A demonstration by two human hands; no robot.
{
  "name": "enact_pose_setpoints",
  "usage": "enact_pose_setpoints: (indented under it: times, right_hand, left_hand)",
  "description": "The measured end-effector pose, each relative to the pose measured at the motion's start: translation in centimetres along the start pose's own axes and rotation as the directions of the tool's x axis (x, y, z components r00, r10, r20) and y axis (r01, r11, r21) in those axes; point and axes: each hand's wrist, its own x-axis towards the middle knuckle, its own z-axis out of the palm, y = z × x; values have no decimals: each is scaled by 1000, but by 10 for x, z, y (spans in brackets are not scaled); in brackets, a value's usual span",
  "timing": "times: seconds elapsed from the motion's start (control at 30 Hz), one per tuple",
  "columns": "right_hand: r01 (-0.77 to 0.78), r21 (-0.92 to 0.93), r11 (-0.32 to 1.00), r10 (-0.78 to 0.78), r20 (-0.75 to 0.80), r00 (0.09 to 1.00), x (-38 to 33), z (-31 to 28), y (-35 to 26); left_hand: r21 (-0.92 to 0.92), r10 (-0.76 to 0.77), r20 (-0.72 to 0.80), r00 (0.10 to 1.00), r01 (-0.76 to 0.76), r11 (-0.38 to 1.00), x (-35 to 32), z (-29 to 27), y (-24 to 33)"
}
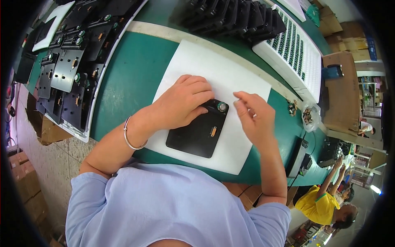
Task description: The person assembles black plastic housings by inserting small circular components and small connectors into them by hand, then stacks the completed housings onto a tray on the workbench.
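Observation:
A flat black plastic panel [197, 133] with a small round knob [222, 106] at its far corner lies on a white foam sheet [214, 70]. My left hand [183, 101] rests on the panel's far edge, fingers curled down against it, a thin bangle on the wrist. My right hand [255, 113] hovers just right of the knob, fingers loosely apart and holding nothing that I can see. Both forearms come up from a light blue shirt at the lower edge.
A green bench top [131, 74] carries the sheet. A white tray [92, 103] at the left holds several black panels. Black parts stand in a row [234, 16] at the back, beside a white rack of small green parts [296, 49]. A clear bag of small pieces [308, 117] lies right. Another person sits lower right.

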Motion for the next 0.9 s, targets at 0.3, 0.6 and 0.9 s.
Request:
enact_pose_setpoints:
  times: [0.3,0.6,0.9]
  right_hand:
    - [-437,84,895,339,509,791,27,-2,0]
    - [-512,677,529,109,545,831,12,12,-10]
    - [-435,730,527,46,486,873,74,46,-53]
  left_hand:
    - [65,42,-15,999,-41,997,-3,-20,8]
    - [215,-9,-98,995,30,976,-29,-51,36]
    - [-534,-760,-284,585,562,632,-105,-111,63]
